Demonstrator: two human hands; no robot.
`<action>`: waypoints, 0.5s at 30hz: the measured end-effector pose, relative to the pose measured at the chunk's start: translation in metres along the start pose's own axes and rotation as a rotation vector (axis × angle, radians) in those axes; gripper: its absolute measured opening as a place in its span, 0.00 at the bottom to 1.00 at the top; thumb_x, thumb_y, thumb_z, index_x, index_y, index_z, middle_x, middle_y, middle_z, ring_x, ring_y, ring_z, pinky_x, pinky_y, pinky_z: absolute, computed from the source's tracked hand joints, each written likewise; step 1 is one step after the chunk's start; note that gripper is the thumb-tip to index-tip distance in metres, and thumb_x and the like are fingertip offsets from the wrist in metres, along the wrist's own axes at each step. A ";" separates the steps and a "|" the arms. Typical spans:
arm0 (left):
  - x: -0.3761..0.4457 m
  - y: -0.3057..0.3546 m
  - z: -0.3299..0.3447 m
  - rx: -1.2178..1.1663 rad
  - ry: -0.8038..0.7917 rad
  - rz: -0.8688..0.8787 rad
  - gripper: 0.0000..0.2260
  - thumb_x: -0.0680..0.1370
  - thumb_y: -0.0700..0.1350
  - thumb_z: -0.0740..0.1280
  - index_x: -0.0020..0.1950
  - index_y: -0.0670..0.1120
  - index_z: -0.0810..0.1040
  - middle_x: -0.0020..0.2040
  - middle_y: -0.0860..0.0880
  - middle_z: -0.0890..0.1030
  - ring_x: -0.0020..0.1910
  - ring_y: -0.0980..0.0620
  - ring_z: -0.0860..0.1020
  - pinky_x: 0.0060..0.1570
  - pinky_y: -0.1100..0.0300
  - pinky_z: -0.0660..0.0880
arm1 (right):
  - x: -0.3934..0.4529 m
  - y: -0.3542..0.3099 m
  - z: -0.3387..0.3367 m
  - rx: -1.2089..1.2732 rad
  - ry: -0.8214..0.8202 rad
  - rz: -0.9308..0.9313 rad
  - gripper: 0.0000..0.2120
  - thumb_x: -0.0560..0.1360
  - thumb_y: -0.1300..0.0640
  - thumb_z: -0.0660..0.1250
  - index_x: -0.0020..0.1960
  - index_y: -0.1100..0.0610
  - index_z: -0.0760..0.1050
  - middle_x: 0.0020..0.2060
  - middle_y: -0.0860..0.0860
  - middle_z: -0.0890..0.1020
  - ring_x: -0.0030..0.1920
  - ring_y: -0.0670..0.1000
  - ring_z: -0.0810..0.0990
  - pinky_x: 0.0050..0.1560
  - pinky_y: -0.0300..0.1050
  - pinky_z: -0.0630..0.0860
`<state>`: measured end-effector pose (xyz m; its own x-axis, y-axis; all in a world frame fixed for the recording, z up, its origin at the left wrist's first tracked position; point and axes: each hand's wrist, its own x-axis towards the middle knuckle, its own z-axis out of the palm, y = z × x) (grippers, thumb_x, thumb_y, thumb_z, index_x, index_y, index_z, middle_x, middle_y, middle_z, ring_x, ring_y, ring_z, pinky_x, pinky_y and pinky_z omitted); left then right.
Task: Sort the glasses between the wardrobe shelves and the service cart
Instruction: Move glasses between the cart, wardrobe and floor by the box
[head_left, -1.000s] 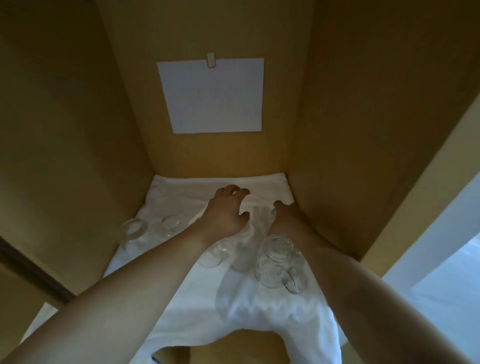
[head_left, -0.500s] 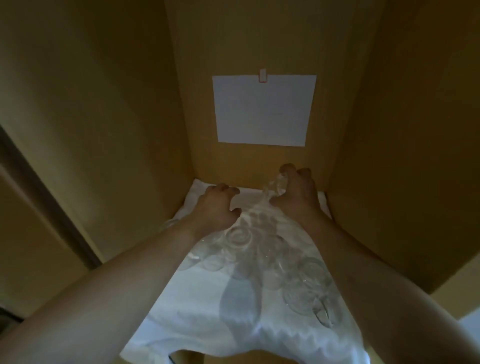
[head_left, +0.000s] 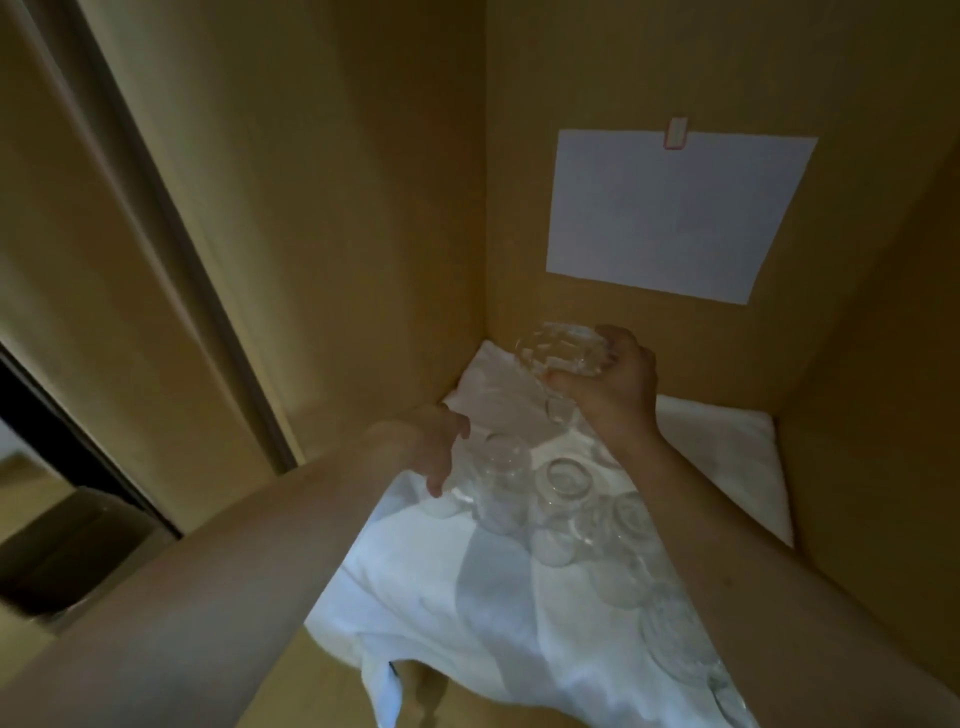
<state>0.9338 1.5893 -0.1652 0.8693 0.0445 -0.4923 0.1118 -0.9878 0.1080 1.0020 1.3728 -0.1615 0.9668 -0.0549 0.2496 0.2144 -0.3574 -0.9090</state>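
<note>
- Nearest, a white cloth (head_left: 519, 623) covers the wardrobe shelf (head_left: 322, 675) and hangs over its front edge; several clear glasses (head_left: 561, 499) stand on it in a close cluster, some apparently mouth down, touching or nearly so.
- The left hand (head_left: 431, 447) is at the left edge of that cluster, its fingers (head_left: 439, 480) loosely curled beside the nearest glass; blur hides whether they touch it, but nothing seems gripped.
- Farther in, the right hand (head_left: 618, 384) holds a faceted glass (head_left: 563, 351) clear of the cloth, tilted, fingers wrapped round its body near the base.
- Behind, a blank white sheet (head_left: 670, 213) is clipped to the back panel.
- Handling, as a judgement: glass is rigid, smooth, brittle and probably fairly light. Grip round the body rather than the rim, lift straight up, and avoid knocking neighbours, since the loose cloth could slide underneath them.
</note>
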 end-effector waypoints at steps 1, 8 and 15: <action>0.001 -0.005 0.003 -0.033 0.036 0.002 0.41 0.65 0.41 0.83 0.74 0.53 0.67 0.59 0.48 0.73 0.57 0.44 0.75 0.51 0.52 0.80 | 0.000 0.000 0.004 0.025 -0.011 0.002 0.44 0.57 0.48 0.85 0.70 0.48 0.73 0.63 0.50 0.72 0.57 0.50 0.78 0.57 0.40 0.78; -0.001 -0.026 -0.004 -0.102 0.213 -0.012 0.36 0.59 0.42 0.83 0.65 0.50 0.76 0.56 0.49 0.73 0.51 0.47 0.76 0.47 0.53 0.81 | -0.001 -0.004 0.018 0.168 -0.008 0.070 0.39 0.55 0.48 0.84 0.64 0.47 0.75 0.51 0.41 0.82 0.52 0.43 0.82 0.53 0.40 0.80; -0.006 -0.014 -0.043 0.003 0.432 -0.045 0.30 0.64 0.46 0.80 0.59 0.50 0.69 0.48 0.49 0.66 0.44 0.48 0.72 0.38 0.58 0.73 | 0.005 -0.031 0.016 0.300 0.090 0.139 0.34 0.56 0.51 0.87 0.56 0.41 0.73 0.47 0.36 0.78 0.44 0.35 0.79 0.42 0.30 0.76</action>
<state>0.9475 1.6090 -0.1269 0.9853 0.1449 -0.0901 0.1531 -0.9839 0.0917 1.0023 1.3986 -0.1375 0.9764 -0.1704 0.1325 0.1255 -0.0516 -0.9908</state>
